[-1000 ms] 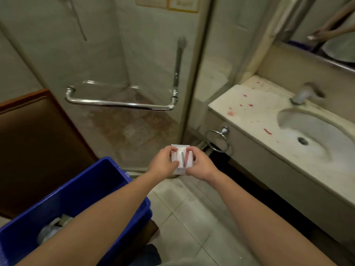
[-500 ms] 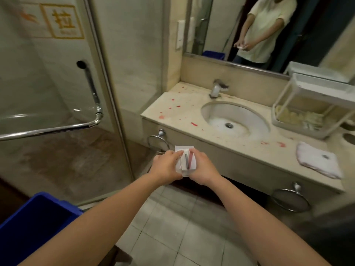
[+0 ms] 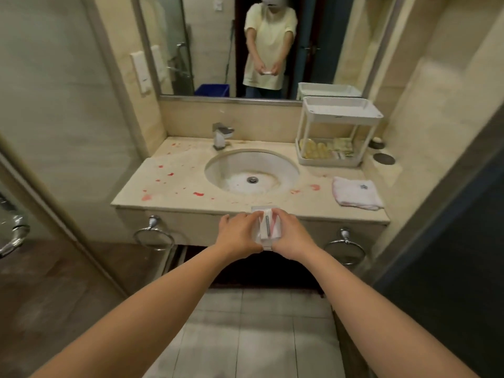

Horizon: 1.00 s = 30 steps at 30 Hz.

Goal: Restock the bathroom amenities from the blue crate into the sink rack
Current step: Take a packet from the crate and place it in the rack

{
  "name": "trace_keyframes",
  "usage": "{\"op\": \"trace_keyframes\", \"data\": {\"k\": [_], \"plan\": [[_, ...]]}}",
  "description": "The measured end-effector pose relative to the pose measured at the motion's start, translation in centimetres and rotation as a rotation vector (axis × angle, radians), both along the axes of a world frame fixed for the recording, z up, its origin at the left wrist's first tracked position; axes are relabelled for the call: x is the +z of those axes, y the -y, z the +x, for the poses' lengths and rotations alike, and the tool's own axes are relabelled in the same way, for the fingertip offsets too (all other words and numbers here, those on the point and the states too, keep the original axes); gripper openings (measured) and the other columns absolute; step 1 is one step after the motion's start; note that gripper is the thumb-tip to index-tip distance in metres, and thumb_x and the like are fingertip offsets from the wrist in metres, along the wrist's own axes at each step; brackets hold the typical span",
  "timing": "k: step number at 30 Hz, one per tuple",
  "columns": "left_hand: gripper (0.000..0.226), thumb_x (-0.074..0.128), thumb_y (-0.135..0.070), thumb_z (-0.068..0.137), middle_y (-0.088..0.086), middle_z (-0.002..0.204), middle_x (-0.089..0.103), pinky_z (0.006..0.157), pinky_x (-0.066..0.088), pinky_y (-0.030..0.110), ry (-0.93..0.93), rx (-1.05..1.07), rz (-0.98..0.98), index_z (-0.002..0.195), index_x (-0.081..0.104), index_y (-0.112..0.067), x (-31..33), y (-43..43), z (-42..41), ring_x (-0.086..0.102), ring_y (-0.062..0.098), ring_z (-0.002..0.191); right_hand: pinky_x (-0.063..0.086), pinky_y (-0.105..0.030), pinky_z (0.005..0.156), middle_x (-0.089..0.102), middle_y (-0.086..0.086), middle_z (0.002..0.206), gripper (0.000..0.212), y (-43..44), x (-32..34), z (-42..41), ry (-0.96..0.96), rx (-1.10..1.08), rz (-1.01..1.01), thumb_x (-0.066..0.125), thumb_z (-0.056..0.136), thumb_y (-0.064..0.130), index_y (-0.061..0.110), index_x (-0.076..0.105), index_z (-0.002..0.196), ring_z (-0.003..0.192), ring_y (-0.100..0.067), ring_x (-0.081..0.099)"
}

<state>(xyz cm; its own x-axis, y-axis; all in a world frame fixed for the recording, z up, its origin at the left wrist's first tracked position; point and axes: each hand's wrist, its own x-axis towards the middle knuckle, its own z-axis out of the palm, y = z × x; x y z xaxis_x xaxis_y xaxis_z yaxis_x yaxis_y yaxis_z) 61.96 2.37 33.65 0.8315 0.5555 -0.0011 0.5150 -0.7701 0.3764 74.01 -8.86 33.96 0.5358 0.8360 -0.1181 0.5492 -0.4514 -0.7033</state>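
You held a small stack of white packets (image 3: 268, 227) between both hands, your left hand (image 3: 238, 231) and right hand (image 3: 290, 231) each pinching one side, just in front of the counter's (image 3: 174, 186) front edge. The packets showed a grey stripe and pinkish print, too blurred to read, as was the blue mark on the folded towel (image 3: 354, 192). The white two-tier rack (image 3: 342, 110) stood at the counter's back right corner, beyond the towel, with yellowish sachets in its lower tray.
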Motion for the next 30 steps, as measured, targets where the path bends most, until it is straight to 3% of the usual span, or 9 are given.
{"op": "trace_keyframes", "data": {"k": [6,12,16,22,27,30], "plan": [[0.085,0.073,-0.044,0.069,-0.003,0.119,0.054,0.114,0.014,0.046,0.004,-0.1,-0.057,0.144,0.036,-0.034,-0.4,-0.8,7.2,0.049,0.016,0.117,0.042,-0.034,0.104,0.041,-0.006,0.138,0.086,0.8,0.5,5.6,0.018,-0.127,-0.031,0.073,0.073,0.02,0.023,0.033,0.148,0.125,-0.023,0.049],[0.085,0.075,-0.043,0.069,-0.001,0.128,0.054,0.115,0.012,0.046,0.003,-0.199,-0.072,0.145,0.037,-0.033,-0.2,-3.7,15.4,0.052,0.017,0.118,0.039,-0.032,0.107,0.041,-0.009,0.142,0.083,-1.1,1.2,11.9,0.033,-0.238,-0.05,0.07,0.076,0.014,0.019,0.032,0.15,0.129,-0.024,0.046],[0.081,0.074,-0.041,0.071,-0.001,0.126,0.055,0.114,0.013,0.047,0.019,-0.266,-0.067,0.143,0.04,-0.032,0.6,-6.0,20.3,0.05,0.017,0.118,0.039,-0.028,0.1,0.037,-0.006,0.145,0.084,-2.9,1.8,16.2,0.055,-0.31,-0.087,0.066,0.078,0.008,0.023,0.028,0.151,0.13,-0.024,0.045],[0.075,0.074,-0.041,0.075,-0.003,0.126,0.057,0.115,0.015,0.047,0.032,-0.356,-0.022,0.142,0.043,-0.03,1.6,-9.6,26.8,0.05,0.015,0.12,0.037,-0.029,0.105,0.034,-0.007,0.15,0.085,-6.0,2.3,21.9,0.067,-0.377,-0.084,0.066,0.079,0.007,0.021,0.027,0.153,0.134,-0.024,0.042],[0.074,0.074,-0.043,0.075,-0.004,0.128,0.057,0.114,0.018,0.046,0.036,-0.388,0.005,0.142,0.044,-0.03,1.5,-11.7,30.7,0.05,0.015,0.12,0.043,-0.025,0.089,0.034,-0.005,0.149,0.085,-7.8,2.1,25.7,0.076,-0.4,-0.089,0.064,0.08,0.005,0.022,0.026,0.154,0.131,-0.024,0.044],[0.075,0.074,-0.044,0.076,-0.004,0.13,0.056,0.114,0.019,0.047,0.034,-0.401,0.003,0.143,0.043,-0.03,1.2,-12.4,32.8,0.048,0.016,0.123,0.037,-0.02,0.091,0.033,-0.004,0.15,0.085,-8.4,1.8,27.7,0.053,-0.42,-0.076,0.065,0.079,0.003,0.023,0.027,0.153,0.132,-0.022,0.043]]}}
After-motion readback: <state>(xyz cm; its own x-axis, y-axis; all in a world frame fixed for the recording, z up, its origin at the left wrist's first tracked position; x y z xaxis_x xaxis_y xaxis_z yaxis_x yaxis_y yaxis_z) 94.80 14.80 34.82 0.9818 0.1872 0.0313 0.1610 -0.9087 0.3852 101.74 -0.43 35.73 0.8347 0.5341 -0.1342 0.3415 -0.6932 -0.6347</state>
